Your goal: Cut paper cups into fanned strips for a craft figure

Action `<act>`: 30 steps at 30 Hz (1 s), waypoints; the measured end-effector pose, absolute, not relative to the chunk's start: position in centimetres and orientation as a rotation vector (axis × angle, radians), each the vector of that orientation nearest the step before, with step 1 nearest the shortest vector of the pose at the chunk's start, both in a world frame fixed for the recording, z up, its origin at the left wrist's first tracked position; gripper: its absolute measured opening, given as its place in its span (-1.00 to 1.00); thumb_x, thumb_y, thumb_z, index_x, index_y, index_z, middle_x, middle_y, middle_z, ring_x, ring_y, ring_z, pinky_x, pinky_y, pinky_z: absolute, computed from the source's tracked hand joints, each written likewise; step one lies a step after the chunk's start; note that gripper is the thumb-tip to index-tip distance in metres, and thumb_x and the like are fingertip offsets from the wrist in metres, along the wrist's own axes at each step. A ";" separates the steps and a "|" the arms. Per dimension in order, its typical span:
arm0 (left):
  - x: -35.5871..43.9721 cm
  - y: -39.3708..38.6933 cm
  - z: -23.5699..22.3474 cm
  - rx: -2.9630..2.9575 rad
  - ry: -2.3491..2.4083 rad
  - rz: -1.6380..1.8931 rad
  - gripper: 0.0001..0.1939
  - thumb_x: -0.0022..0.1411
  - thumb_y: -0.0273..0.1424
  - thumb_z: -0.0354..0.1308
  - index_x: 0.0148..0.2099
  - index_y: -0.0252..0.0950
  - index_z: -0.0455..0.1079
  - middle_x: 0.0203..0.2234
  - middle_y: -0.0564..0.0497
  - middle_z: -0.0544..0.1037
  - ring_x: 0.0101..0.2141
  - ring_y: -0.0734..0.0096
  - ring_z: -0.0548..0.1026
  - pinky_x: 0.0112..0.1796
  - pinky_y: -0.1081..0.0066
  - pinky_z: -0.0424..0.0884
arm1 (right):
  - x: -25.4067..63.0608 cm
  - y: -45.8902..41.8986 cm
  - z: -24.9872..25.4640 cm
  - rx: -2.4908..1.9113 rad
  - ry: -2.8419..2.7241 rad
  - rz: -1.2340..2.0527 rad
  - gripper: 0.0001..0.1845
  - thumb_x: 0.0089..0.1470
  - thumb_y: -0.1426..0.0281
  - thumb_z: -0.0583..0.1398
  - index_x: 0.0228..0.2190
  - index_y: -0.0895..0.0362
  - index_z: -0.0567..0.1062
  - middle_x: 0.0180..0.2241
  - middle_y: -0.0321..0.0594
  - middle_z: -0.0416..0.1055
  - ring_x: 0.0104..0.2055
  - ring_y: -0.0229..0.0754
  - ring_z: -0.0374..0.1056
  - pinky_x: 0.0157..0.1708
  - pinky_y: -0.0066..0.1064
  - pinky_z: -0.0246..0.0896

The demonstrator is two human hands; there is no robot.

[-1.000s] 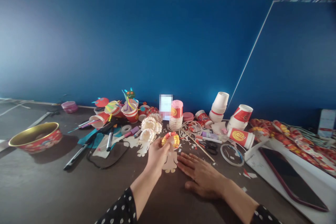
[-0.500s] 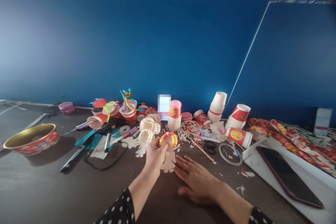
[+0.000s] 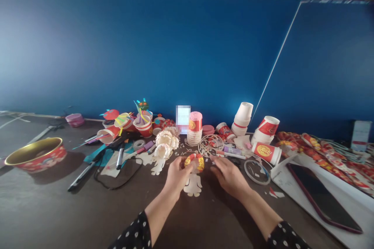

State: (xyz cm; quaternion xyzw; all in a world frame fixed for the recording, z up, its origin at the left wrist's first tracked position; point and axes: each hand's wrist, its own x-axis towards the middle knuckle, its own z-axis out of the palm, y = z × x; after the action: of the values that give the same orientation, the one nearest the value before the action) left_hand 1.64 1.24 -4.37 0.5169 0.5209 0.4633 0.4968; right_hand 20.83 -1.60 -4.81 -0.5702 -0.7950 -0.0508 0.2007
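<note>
A white paper cutout figure (image 3: 193,186) lies on the dark table in front of me, with a ring of red and yellow paper pieces (image 3: 200,164) around its top. My left hand (image 3: 177,176) pinches the ring's left side, thumb across its front. To the right of the figure, apart from it, is my right hand (image 3: 230,176), fingers loosely bent and spread with nothing in them. Behind my left hand stand ruffled white paper ring pieces (image 3: 163,151) beside more white cutouts (image 3: 157,166).
A stack of paper cups (image 3: 194,129), coiled white strips (image 3: 210,144), a glue stick (image 3: 232,150) and tipped cups (image 3: 266,151) line the back. A phone (image 3: 323,196) lies in a white tray (image 3: 277,174) at right. At left are a gold-lined bowl (image 3: 36,161) and a utility knife (image 3: 83,175).
My left hand has moved slightly right with the paper figure, and the ring sits lower. My right hand has lifted off the table beside the figure and shifted right and forward.
</note>
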 end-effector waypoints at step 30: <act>2.0 -0.5 -4.6 1.977 1.528 0.725 -0.70 0.02 -0.17 0.03 -0.54 -0.29 0.36 -0.73 0.03 0.35 -0.65 0.44 0.26 -0.57 0.48 -0.01 | 25.4 -0.2 -4.8 -2.142 -1.840 -0.464 -0.79 0.03 0.45 0.03 -0.32 0.10 0.44 -0.25 -0.11 0.37 -0.15 -0.01 0.18 -0.24 -0.26 0.04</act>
State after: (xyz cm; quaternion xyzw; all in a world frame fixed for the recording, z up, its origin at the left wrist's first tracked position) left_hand 1.98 -0.45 -4.57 0.7324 0.5660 0.2685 0.2667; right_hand 25.43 -0.16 -4.81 -0.7412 -0.6368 -0.1607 0.1392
